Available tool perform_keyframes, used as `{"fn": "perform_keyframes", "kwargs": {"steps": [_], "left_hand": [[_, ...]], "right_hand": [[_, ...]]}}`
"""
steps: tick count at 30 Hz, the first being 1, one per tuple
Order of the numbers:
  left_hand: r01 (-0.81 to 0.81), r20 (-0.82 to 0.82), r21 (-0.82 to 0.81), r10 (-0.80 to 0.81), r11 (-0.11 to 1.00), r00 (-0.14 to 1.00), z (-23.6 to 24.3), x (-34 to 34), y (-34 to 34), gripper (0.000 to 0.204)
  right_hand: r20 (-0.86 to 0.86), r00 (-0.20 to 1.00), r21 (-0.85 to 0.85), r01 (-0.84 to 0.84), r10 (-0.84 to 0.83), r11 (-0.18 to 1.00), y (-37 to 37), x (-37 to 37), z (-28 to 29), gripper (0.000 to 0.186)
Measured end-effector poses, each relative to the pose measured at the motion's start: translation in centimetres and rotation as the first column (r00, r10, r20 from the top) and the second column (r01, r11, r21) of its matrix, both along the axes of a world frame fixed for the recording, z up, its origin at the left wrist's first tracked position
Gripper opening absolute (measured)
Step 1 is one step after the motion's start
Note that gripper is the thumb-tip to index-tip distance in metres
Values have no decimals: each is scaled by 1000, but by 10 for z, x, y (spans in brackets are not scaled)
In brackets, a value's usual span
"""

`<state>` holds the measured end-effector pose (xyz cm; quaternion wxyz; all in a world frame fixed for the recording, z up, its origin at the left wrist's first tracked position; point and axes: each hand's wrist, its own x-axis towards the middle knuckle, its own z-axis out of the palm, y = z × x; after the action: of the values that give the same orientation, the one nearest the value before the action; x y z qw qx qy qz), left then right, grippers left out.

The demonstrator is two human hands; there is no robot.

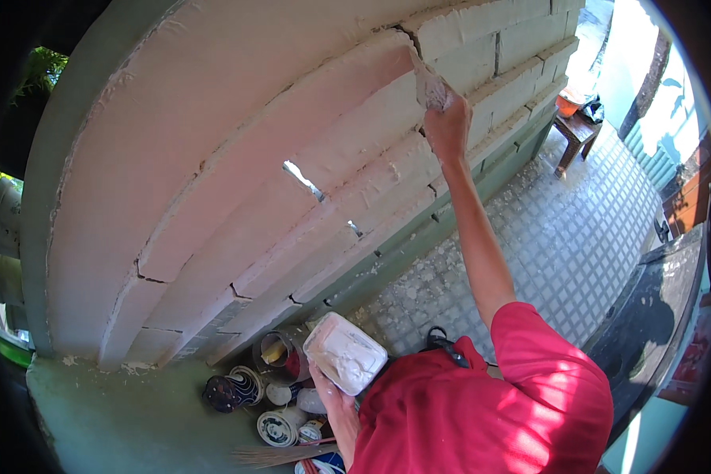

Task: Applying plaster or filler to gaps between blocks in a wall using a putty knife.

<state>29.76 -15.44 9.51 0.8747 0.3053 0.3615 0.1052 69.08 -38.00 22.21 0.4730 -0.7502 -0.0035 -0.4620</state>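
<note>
My right arm reaches up to the pale block wall [213, 142]. In my right hand [449, 126] is a putty knife [423, 77], its handle smeared with white. Its blade points up at a dark crack [408, 38] near the top of the wall; whether it touches is hard to tell. My left hand [336, 404] holds a white plastic tub [311, 338] low by my body, fingers around its side. White paste [349, 355] coats the inside of the tub. More dark gaps run along the block joints, and light comes through a slot [302, 180] and a smaller hole [355, 228].
Several paint tins and pots [278, 426] crowd the floor below the tub, beside a clear bucket [280, 351] and broom bristles [268, 456]. A tiled floor [577, 213] extends to the right. A small wooden stool [578, 130] with an orange bowl [567, 104] stands beyond the wall.
</note>
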Motion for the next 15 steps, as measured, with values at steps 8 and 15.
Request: {"fn": "perform_keyframes", "kwargs": {"steps": [8, 15], "left_hand": [[36, 27, -13, -36, 999, 999, -7, 7, -1, 51], [51, 60, -18, -50, 999, 997, -7, 11, -7, 50]], "right_hand": [[-23, 995, -30, -96, 96, 995, 50, -34, 4, 41], [48, 928, -1, -370, 369, 929, 62, -74, 21, 41]]}}
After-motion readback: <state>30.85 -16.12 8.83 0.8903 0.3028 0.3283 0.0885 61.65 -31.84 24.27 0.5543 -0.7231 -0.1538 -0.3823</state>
